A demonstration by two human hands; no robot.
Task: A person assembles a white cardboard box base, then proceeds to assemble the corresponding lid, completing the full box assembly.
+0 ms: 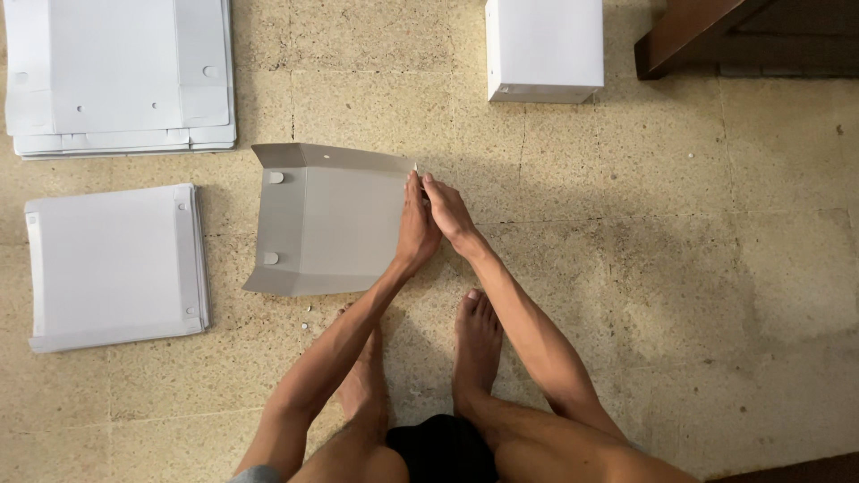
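Both hands working the right edge of a half-folded grey cardboard sheet on a speckled tile floor.

The floor [716, 268] fills the frame. A stack of flat white sheets [121, 76] lies upper left, another flat sheet [112, 264] at left, and a made-up white box [544, 49] at top centre. The grey cardboard sheet [331, 219] sits centre-left, its flaps raised. The left hand [416, 228] lies flat, fingers together, along its right edge; the right hand [447, 210] pinches that edge's upper corner.
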